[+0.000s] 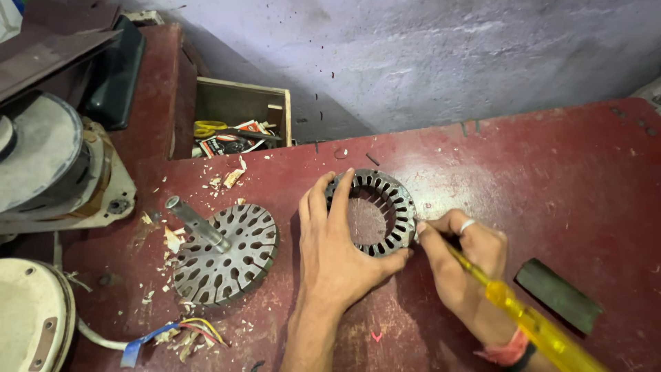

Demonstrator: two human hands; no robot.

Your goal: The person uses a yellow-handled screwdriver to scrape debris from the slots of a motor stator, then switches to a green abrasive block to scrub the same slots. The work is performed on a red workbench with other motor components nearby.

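Red bench (551,158): stator ring (377,184), rotor (237,265), scraps (227,179).

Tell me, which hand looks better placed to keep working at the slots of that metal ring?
Probably the right hand: it holds the yellow-handled screwdriver with its tip at the slotted ring's edge. The left hand is busy pinning the ring flat on the red table.

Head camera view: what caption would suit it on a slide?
Left hand steadies a slotted metal ring on a red table; right hand works its edge with a yellow-handled screwdriver.
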